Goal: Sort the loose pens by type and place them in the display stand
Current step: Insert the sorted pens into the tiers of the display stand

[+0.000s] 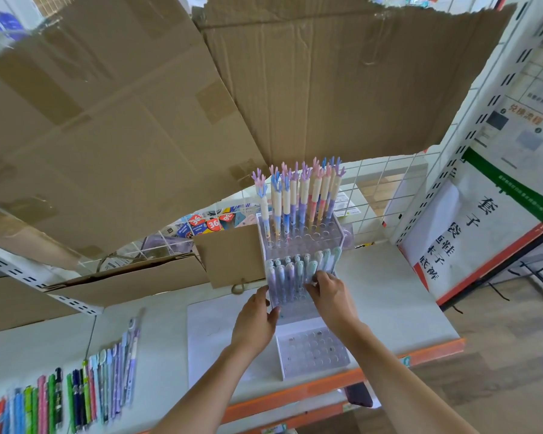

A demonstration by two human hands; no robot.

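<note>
We steady the display stand (298, 245) and seat pens in its middle tier.

Our left hand (257, 317) presses the stand's left side with fairly straight fingers, while our right hand (329, 296) curls its fingertips round the pastel pens (295, 270) in that tier. The antler-topped pens (298, 195) fill the tier behind; the tier in front shows bare holes. The loose pens (76, 393) lie well to the stand's left. We judge it best to brace the stand and push each pen straight down.
</note>
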